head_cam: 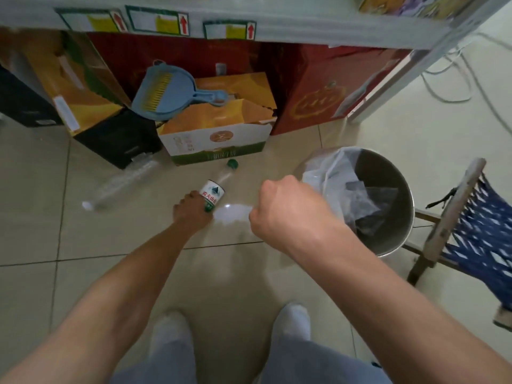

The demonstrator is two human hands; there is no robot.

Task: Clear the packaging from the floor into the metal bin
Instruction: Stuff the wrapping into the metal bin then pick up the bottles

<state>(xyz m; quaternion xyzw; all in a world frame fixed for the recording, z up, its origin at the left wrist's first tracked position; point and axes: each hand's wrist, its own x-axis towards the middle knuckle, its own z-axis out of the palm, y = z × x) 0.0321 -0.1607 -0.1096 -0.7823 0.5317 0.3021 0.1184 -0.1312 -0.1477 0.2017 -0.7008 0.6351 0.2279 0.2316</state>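
While our left hand point(191, 214) clamps the clear plastic water bottle point(214, 191) with the green cap, our right hand point(288, 209) hangs fisted. The round metal bin point(399, 189) stands just right.

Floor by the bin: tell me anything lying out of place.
Two plastic bottles lie on their sides: a labelled bottle in the left hand, and a clear bottle against the black box. A dustpan sits tilted on the torn carton.
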